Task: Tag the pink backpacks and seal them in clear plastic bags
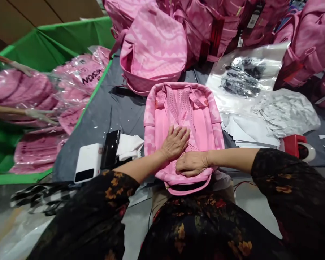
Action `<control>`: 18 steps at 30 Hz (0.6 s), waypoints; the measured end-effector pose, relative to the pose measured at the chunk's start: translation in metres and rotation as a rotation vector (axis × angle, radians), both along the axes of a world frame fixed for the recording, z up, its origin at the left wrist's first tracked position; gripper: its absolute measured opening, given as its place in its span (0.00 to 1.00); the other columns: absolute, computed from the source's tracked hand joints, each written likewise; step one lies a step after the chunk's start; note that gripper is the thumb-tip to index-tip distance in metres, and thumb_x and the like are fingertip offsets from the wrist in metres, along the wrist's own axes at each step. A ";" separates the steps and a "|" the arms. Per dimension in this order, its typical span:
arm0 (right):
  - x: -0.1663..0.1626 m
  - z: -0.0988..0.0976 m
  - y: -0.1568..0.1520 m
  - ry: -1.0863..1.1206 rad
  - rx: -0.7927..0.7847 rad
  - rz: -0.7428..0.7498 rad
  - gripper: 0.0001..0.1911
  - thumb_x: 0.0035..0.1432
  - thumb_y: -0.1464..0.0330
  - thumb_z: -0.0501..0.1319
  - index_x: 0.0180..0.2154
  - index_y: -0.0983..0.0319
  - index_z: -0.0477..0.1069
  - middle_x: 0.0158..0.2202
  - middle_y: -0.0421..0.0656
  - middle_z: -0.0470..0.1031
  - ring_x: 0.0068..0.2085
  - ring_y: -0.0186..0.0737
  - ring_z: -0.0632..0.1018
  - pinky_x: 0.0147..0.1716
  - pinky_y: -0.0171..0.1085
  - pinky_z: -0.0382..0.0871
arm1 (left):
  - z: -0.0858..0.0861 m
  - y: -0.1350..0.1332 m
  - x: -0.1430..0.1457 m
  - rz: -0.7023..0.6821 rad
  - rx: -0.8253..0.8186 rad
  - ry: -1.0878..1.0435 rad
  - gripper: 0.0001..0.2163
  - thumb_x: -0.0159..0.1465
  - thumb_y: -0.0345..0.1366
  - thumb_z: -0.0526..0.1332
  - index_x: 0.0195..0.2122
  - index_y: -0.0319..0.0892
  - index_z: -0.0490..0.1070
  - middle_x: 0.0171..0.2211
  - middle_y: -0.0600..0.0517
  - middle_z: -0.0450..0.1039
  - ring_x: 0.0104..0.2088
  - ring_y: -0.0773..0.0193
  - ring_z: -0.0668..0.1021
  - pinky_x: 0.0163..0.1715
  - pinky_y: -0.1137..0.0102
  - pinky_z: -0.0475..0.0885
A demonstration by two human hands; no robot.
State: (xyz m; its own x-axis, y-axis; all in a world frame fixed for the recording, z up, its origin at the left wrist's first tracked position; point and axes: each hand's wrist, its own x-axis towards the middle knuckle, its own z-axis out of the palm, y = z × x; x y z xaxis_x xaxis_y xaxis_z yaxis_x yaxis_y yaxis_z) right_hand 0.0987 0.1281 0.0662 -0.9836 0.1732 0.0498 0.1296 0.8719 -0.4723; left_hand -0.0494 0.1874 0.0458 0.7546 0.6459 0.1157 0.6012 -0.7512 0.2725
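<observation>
A pink patterned backpack [216, 119] lies in front of me with its back panel and dotted shoulder straps [188, 103] facing up. Its near end, where a loop of pink trim [191, 191] hangs, overhangs the table edge toward my lap. My left hand [176, 142] rests flat on the straps, fingers stretched out toward the far end. Just nearer to me, my right hand [193, 164] is curled against the panel. Its fingertips are tucked under, so what they grip, if anything, is hidden.
Behind stands another pink backpack [154, 47], with more piled at the back right. A green-sided bin [62, 36] at left holds bagged pink goods. Left of the work lie a white power bank [88, 162] and a black phone [111, 148]; at right, plastic bags [287, 112] and a red tape dispenser [294, 144].
</observation>
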 end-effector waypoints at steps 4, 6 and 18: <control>0.002 -0.032 0.019 0.039 0.093 -0.049 0.06 0.67 0.70 0.54 0.39 0.59 0.69 0.35 0.45 0.75 0.40 0.42 0.75 0.43 0.38 0.67 | -0.003 0.000 -0.002 0.265 0.007 0.023 0.26 0.71 0.48 0.51 0.68 0.46 0.64 0.72 0.43 0.54 0.73 0.38 0.51 0.70 0.41 0.40; 0.000 -0.040 0.021 0.045 0.141 -0.071 0.05 0.66 0.69 0.54 0.38 0.59 0.69 0.35 0.45 0.75 0.40 0.41 0.75 0.43 0.38 0.67 | -0.002 0.002 0.000 0.344 0.009 0.045 0.30 0.69 0.52 0.54 0.70 0.46 0.62 0.75 0.42 0.48 0.74 0.34 0.45 0.69 0.38 0.38; 0.056 0.021 0.036 0.158 0.460 -1.064 0.23 0.72 0.65 0.48 0.63 0.58 0.67 0.61 0.51 0.72 0.61 0.48 0.71 0.63 0.51 0.63 | -0.002 -0.074 0.011 0.417 -0.111 0.150 0.43 0.63 0.64 0.57 0.75 0.49 0.48 0.76 0.36 0.35 0.74 0.28 0.40 0.67 0.34 0.41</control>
